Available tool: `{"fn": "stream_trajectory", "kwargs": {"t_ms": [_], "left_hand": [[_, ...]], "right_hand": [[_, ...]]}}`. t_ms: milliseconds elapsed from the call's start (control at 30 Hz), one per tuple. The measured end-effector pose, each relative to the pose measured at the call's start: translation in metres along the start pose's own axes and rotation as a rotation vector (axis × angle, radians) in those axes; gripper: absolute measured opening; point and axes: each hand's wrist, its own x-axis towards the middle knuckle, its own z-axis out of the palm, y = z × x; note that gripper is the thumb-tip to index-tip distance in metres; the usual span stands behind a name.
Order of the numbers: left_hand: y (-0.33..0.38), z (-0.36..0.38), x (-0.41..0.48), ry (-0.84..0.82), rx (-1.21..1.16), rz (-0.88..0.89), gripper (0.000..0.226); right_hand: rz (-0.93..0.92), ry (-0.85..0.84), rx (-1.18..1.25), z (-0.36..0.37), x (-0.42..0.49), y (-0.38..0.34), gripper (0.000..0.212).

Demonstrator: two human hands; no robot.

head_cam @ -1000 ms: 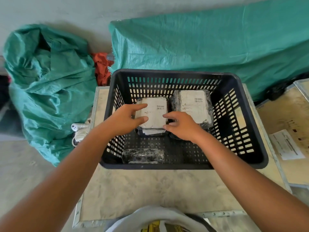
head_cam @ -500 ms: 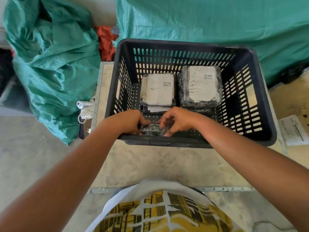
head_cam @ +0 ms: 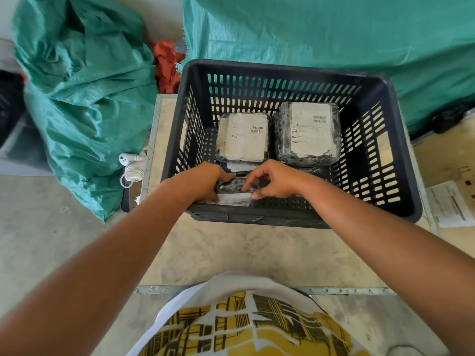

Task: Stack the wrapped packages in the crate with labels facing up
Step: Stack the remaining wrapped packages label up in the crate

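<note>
At the crate's (head_cam: pixel 401 155) near wall, left hand (head_cam: pixel 203 183) and right hand (head_cam: pixel 275 182) both have fingers closed on a tilted package (head_cam: pixel 235 191), label partly showing. Beyond, two stacks (head_cam: pixel 243 137) sit label-up; this package remains unplaced.

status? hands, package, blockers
Left hand and right hand both gripping small wrapped package at crate near wall. Its label faces the person, not up. Two labelled stacks behind; nothing in the way.

left package label (head_cam: pixel 247 133): barcode, text unreadable | right package label (head_cam: pixel 309 131): same
</note>
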Motion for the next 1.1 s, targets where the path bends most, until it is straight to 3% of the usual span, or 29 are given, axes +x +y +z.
{"fn": "stream_trajectory", "kwargs": {"t_ms": [100, 200, 367, 467, 667, 800, 900, 1000, 1100], "left_hand": [[0.004, -0.011, -0.013, 0.132, -0.170, 0.143, 0.075], [0.007, -0.024, -0.027, 0.340, -0.351, 0.267, 0.057], [0.011, -0.079, -0.045, 0.500, -0.631, 0.344, 0.043], [0.013, -0.120, -0.052, 0.498, -0.761, 0.418, 0.030], [0.007, -0.157, -0.051, 0.550, -1.071, 0.424, 0.020], [0.014, -0.154, -0.046, 0.642, -1.115, 0.413, 0.025], [0.019, -0.146, -0.046, 0.678, -0.901, 0.368, 0.049], [0.022, -0.135, -0.047, 0.601, -0.692, 0.330, 0.075], [0.021, -0.125, -0.043, 0.522, -0.709, 0.346, 0.088]], "right_hand": [[-0.014, 0.113, 0.062, -0.012, -0.009, 0.002, 0.040], [-0.067, 0.225, 0.330, -0.028, -0.027, 0.002, 0.050], [-0.329, 0.389, 0.630, -0.046, -0.060, -0.024, 0.028], [-0.419, 0.464, 0.633, -0.053, -0.076, -0.041, 0.030], [-0.457, 0.483, 0.470, -0.036, -0.082, -0.063, 0.067], [-0.425, 0.525, 0.470, -0.043, -0.080, -0.069, 0.071], [-0.438, 0.534, 0.541, -0.046, -0.078, -0.069, 0.072], [-0.437, 0.556, 0.636, -0.052, -0.073, -0.067, 0.069], [-0.404, 0.590, 0.663, -0.060, -0.068, -0.069, 0.074]]}}
